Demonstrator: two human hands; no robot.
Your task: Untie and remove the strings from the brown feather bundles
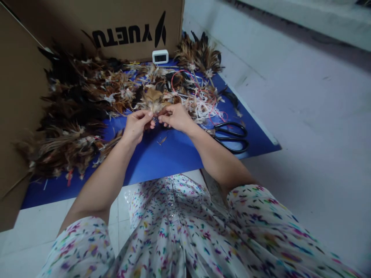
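My left hand (139,123) and my right hand (175,117) meet over the blue tabletop (162,156), fingertips close together. Between them is a small bunch of brown feathers (153,98), its fluffy pale base at my fingers and its tips pointing away from me. The left thumb and forefinger pinch that base. My right fingers are also closed in a pinch at its right side; what exactly lies in them is too small to make out. A loose bit of feather (162,141) rests on the table just below my hands.
Piles of brown and black feathers (72,88) cover the left and back. Tangled white string (204,106) and red string (174,79) lie right of centre. Black-handled scissors (232,135) lie beside my right forearm. Behind stand a white digital clock (160,56) and a cardboard box (130,17); a wall (290,96) bounds the right.
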